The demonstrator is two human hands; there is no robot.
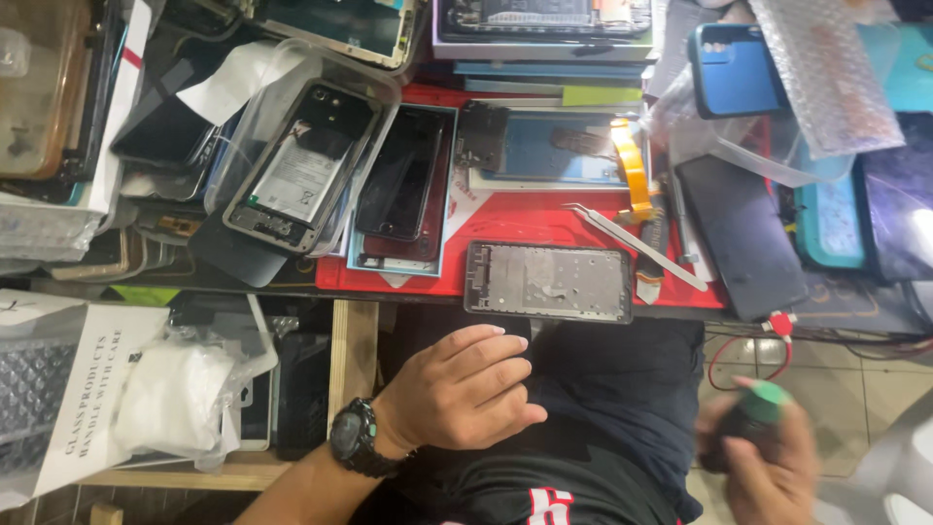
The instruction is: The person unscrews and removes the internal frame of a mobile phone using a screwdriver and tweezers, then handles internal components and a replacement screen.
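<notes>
Head view, one picture.

Work in hand: a phone middle frame (548, 282), stripped, is laid flat on the red mat (505, 222) at the near edge of the bench, long side toward the person. No screen, board or battery is seen fitted in it; bare metal and patches of residue are shown. It is judged that strip-down of this frame is finished and that cleaning or refitting is left to be done; no part is yet being laid into it.

Left hand (457, 389): loosely curled, fingers folded inward, rested on the dark-clothed lap just below the frame, apart from it. Nothing is seen held. A black wristwatch (352, 437) is worn.

Right hand (768, 457): closed round a small dark bottle with a green cap (758, 413), held low at the right, well away from the bench. It is blurred by motion.

Tools near the frame: metal tweezers (637, 245) lying slantwise on the mat to the right; an orange flex ribbon (632, 165) behind them.

Other stock: an opened phone with battery exposed (301, 170) in a clear tray; a dark screen panel (398, 175) beside it; a blue phone case (734, 70) at the back right; bubble wrap (826, 73); a white carton (87, 389) at the left.

Not made out: the bottle's contents and whether its cap is on tight; the right fingers' exact grip; items stacked at the top edge, cut off by the picture.
</notes>
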